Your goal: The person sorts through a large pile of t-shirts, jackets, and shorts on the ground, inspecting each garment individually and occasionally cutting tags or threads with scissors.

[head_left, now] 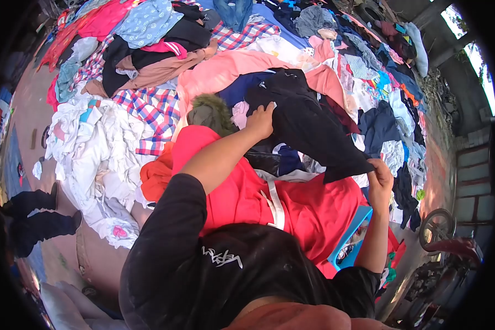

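One black fabric garment (308, 129), spread flat and slanted across the top of the clothing heap, near centre of view. Held at two points: upper edge and lower right corner.

Left hand (260, 120): arm extended forward, bare forearm running up from a black sleeve, palm down, fingers closed on the garment's upper left edge.

Right hand (379, 176): arm bent, forearm near vertical, fingers pinched shut on the garment's pointed lower corner.

One red fabric garment (291, 203) with a white strap, directly beneath the black one, covering the near part of the heap. One olive jacket with fur-trimmed hood (209, 113), just beside the left hand. One pink garment (225, 71) behind it. Two red-white-blue checked items: one (154, 110) left of the olive jacket, one (239, 36) farther back. One mound of white cloth (99, 148) at far left. One blue plastic crate edge (352, 236) below the right hand. One wheel (437, 226) at lower right, well apart from the heap.
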`<action>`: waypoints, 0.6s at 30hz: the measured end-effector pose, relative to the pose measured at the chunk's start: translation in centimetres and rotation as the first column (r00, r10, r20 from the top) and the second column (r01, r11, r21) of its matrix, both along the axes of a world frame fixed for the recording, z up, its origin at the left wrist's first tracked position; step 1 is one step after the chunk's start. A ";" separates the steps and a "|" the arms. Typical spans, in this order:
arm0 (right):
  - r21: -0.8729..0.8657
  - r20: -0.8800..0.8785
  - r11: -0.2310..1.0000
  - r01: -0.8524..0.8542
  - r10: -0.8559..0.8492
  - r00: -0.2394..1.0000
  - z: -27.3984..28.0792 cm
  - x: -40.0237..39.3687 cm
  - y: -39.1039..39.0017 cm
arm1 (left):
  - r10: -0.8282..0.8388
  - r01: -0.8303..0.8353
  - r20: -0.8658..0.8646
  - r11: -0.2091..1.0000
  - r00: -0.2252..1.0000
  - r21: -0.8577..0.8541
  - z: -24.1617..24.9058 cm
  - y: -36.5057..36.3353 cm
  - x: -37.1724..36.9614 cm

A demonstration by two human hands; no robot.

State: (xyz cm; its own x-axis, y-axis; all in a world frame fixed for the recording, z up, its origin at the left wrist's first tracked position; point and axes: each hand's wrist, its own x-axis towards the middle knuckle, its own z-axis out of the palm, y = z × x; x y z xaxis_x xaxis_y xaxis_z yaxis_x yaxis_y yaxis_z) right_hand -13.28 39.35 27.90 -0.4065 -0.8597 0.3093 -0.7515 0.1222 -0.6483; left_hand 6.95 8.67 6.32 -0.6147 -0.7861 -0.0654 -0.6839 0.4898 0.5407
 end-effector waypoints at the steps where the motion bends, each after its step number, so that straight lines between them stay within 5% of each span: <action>1: -0.090 0.107 0.996 -0.019 0.029 0.994 1.4 -0.6 1.7 | 0.012 -0.013 0.029 0.999 1.000 0.050 -0.2 0.4 0.0; 6: -0.547 0.241 0.836 -0.035 0.197 0.950 8.5 -1.2 6.0 | -0.208 0.194 0.144 0.975 0.967 0.103 -1.8 2.6 -0.8; 9: -0.567 0.256 0.822 0.050 0.118 0.960 10.2 -2.1 6.0 | -0.535 0.447 0.305 0.838 0.788 0.313 -4.2 3.4 -1.5; 12: -0.580 0.239 0.814 -0.011 0.183 0.954 10.9 -2.0 4.6 | -0.721 0.597 0.254 0.683 0.645 0.422 -4.2 6.1 -1.5; 16: -0.660 0.319 0.749 -0.069 0.361 0.876 12.7 -2.4 4.3 | -0.585 0.513 0.155 0.787 0.796 0.342 -5.0 7.4 -2.3; 18: -0.708 0.387 0.706 -0.031 0.424 0.819 14.1 -2.1 4.5 | -0.467 0.454 -0.061 0.807 0.882 0.378 -5.5 6.3 -3.0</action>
